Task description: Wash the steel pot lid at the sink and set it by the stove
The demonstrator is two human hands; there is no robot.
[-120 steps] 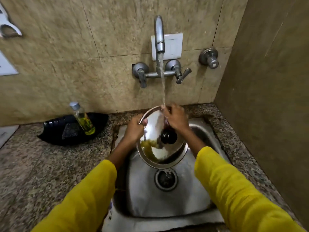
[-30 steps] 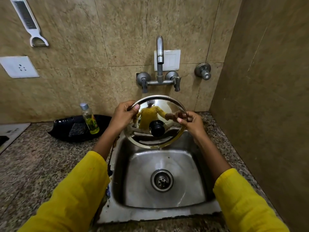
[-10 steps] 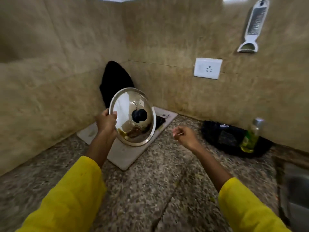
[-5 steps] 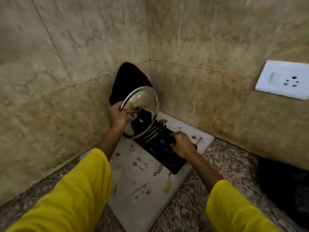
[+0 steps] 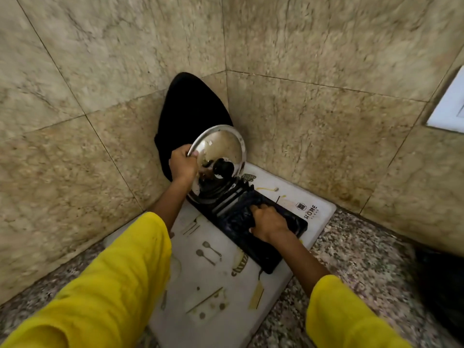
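The round steel pot lid (image 5: 221, 149) with a black knob stands nearly upright in the wall corner. Its lower edge sits at the far end of a black ribbed tray (image 5: 273, 254). My left hand (image 5: 182, 164) grips the lid's left rim. My right hand (image 5: 270, 223) rests on the black tray, fingers curled over its top. The tray lies on a white board (image 5: 211, 285) printed with cutlery drawings, on the speckled granite counter (image 5: 364, 252).
A large round black pan (image 5: 185, 109) leans against the corner tiles right behind the lid. Tiled walls close in at left and behind. A white socket plate (image 5: 452, 106) is on the right wall. A dark object (image 5: 442, 285) shows at the right edge.
The lid has been carried from the sink to the corner and lowered until its edge meets the black tray. My right hand came down onto the tray and stays there.
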